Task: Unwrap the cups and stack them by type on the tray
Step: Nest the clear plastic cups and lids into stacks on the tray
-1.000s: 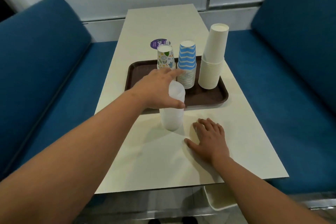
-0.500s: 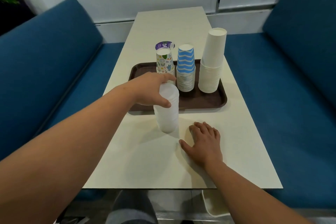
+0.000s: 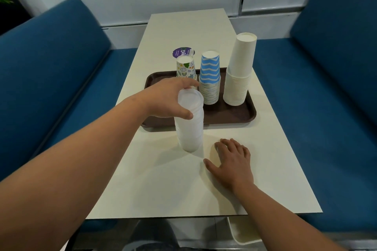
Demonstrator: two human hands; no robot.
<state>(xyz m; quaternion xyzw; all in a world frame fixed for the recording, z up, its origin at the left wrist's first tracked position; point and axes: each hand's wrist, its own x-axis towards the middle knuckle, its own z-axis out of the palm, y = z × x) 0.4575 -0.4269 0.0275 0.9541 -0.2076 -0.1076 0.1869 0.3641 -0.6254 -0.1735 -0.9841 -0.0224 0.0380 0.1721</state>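
A stack of clear plastic cups (image 3: 190, 128) stands upside down on the white table (image 3: 163, 189), just in front of the brown tray (image 3: 230, 116). My left hand (image 3: 169, 100) grips the top of this stack, thumb on its near side. My right hand (image 3: 232, 161) rests flat on the table to the right of the stack, fingers spread. On the tray stand three upside-down stacks: patterned cups (image 3: 186, 69), blue zigzag cups (image 3: 210, 79) and tall plain white cups (image 3: 239, 71).
A round purple label (image 3: 182, 52) lies on the table behind the tray. Blue benches (image 3: 51, 79) flank the table on both sides. A white chair edge (image 3: 242, 236) shows below the table's near edge.
My left hand has closed lower around the top of the clear stack. The view has shifted a little. My right hand stays flat on the table.
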